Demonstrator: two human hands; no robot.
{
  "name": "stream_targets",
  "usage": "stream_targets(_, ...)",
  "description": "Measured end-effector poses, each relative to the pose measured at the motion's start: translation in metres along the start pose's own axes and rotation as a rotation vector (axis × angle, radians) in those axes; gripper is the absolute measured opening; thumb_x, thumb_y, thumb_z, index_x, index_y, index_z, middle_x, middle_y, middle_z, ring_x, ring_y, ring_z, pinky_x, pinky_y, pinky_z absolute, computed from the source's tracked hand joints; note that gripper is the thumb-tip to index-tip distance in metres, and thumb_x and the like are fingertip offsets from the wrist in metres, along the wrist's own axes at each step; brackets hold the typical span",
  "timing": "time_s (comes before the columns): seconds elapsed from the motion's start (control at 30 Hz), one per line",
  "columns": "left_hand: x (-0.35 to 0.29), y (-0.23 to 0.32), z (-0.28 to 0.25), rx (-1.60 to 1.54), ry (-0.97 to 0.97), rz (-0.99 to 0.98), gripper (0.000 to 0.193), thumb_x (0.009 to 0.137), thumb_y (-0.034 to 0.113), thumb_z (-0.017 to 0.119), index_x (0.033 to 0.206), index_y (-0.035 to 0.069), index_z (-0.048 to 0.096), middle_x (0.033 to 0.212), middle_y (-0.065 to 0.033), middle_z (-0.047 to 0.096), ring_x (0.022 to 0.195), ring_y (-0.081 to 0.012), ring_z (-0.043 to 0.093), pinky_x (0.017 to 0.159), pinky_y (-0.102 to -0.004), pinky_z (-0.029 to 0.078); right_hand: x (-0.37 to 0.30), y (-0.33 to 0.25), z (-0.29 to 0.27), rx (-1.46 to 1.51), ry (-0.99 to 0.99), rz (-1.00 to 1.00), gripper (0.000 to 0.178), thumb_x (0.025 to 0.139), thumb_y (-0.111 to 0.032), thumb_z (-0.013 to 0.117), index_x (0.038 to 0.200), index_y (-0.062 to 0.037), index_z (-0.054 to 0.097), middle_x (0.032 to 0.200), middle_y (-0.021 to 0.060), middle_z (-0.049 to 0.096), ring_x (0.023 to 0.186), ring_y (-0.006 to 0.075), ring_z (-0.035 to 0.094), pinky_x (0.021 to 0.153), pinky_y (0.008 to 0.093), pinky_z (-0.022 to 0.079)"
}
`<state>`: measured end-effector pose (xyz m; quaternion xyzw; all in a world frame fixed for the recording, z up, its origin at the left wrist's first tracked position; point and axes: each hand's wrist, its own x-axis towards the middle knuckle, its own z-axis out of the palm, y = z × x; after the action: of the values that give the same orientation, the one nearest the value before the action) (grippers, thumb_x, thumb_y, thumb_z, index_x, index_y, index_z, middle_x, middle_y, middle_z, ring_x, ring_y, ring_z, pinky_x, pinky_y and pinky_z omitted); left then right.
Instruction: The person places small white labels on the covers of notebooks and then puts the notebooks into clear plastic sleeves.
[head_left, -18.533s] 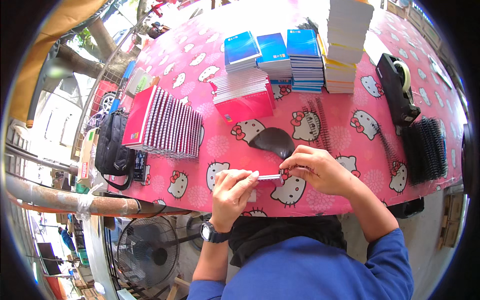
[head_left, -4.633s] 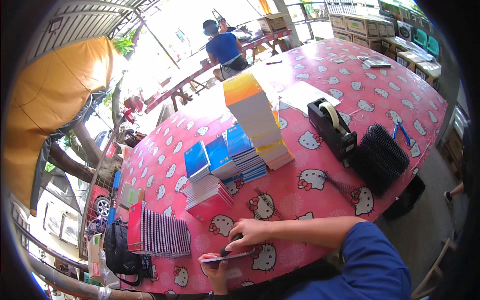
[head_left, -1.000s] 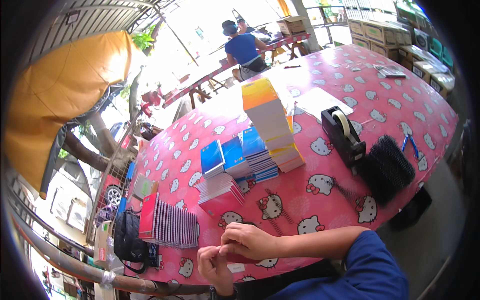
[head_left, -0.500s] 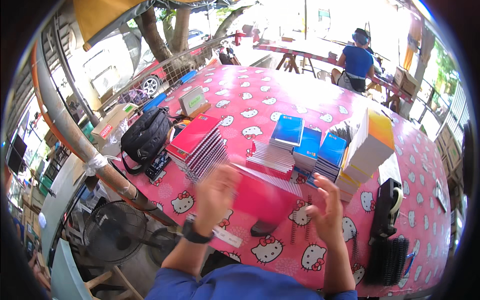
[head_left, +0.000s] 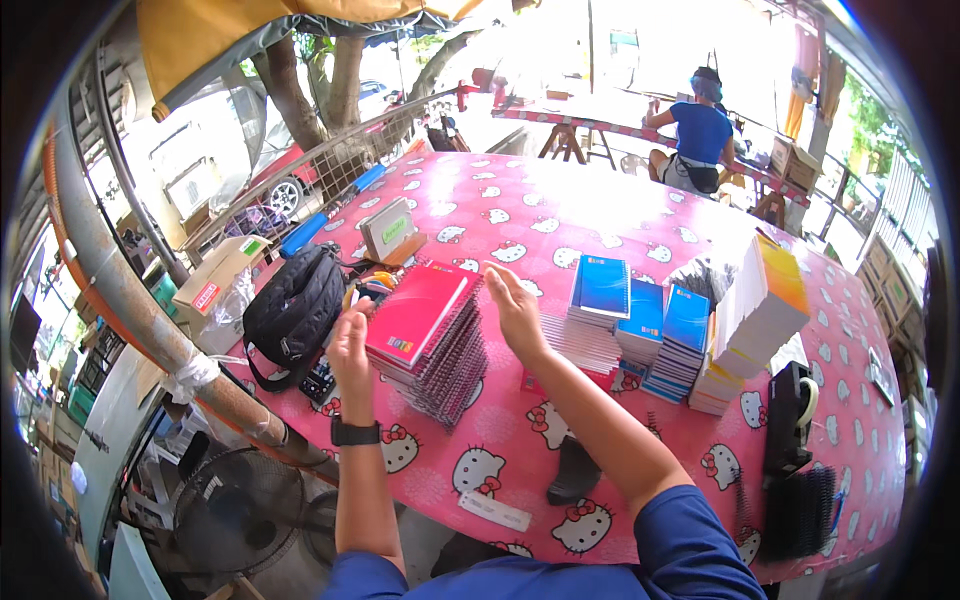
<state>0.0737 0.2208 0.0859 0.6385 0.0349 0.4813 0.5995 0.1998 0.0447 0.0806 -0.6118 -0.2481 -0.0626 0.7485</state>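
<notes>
A tall stack of red spiral-bound notebooks stands on the table left of centre. My left hand is upright at its left side, fingers loosely extended, a watch on the wrist. At the right side of the stack my right hand is held with its fingers stretched out flat. Both palms face the notebooks; whether they touch the covers I cannot tell. Right of my right forearm, blue notebooks top a pile of white page edges, and more blue notebooks stand beside it.
A yellow-topped paper stack, black tape dispenser and black binding coils sit at right. A dark object and white strip lie near me. A black backpack and metal pole are left. Another person sits beyond.
Both hands have moved left, from the red cover over the table's middle to the red stack. That cover no longer shows there; a red notebook with its printed corner toward me now tops the stack.
</notes>
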Motion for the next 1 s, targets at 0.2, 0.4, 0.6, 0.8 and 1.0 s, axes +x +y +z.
stream_targets(0.2, -0.010, -0.005, 0.015, 0.071, 0.125, 0.034, 0.043, 0.096, 0.024, 0.036, 0.106, -0.009, 0.062, 0.102, -0.0122, 0.063, 0.089, -0.0169, 0.057, 0.081, -0.0282, 0.045, -0.001, 0.010, 0.058, 0.059, 0.145, -0.097, 0.032, 0.095, -0.029, 0.050, 0.086, 0.0002, 0.059, 0.063, 0.0019, 0.049, 0.061, 0.0089, 0.042, 0.057, 0.0275, 0.037)
stream_targets(0.4, -0.009, -0.007, 0.014, -0.056, 0.124, -0.043, 0.044, 0.096, 0.026, 0.035, 0.106, -0.008, 0.062, 0.097, -0.0102, 0.063, 0.082, -0.0139, 0.056, 0.076, -0.0262, 0.045, -0.002, 0.003, 0.064, 0.015, 0.228, -0.185, 0.036, 0.096, -0.031, 0.046, 0.083, 0.0000, 0.058, 0.060, 0.0046, 0.045, 0.059, 0.0097, 0.041, 0.056, 0.0286, 0.036)
stream_targets(0.6, -0.011, -0.006, 0.016, -0.141, 0.146, -0.051, 0.041, 0.095, 0.021, 0.036, 0.110, -0.008, 0.062, 0.104, -0.0126, 0.063, 0.086, -0.0157, 0.058, 0.078, -0.0278, 0.046, -0.007, 0.018, 0.064, 0.064, 0.240, -0.118, 0.040, 0.096, -0.033, 0.047, 0.078, 0.0009, 0.056, 0.059, 0.0022, 0.037, 0.061, 0.0081, 0.036, 0.055, 0.0275, 0.033)
stream_targets(0.8, -0.012, -0.004, 0.022, -0.065, 0.158, -0.030, 0.041, 0.094, 0.020, 0.036, 0.109, -0.007, 0.063, 0.105, -0.0122, 0.063, 0.087, -0.0154, 0.057, 0.079, -0.0284, 0.046, -0.006, 0.015, 0.052, -0.030, 0.172, -0.115, 0.042, 0.097, -0.034, 0.045, 0.079, 0.0027, 0.056, 0.062, 0.0074, 0.049, 0.061, 0.0169, 0.045, 0.060, 0.0321, 0.039)
stream_targets(1.0, 0.001, -0.008, -0.005, -0.005, 0.036, -0.026, 0.039, 0.093, 0.017, 0.040, 0.114, -0.008, 0.059, 0.113, -0.0144, 0.061, 0.095, -0.0165, 0.056, 0.081, -0.0293, 0.045, -0.057, -0.033, -0.031, -0.584, -0.225, -0.307, 0.042, 0.088, -0.030, 0.058, 0.119, -0.0027, 0.052, 0.113, 0.0202, 0.057, 0.109, 0.0355, 0.051, 0.094, 0.0431, 0.039)
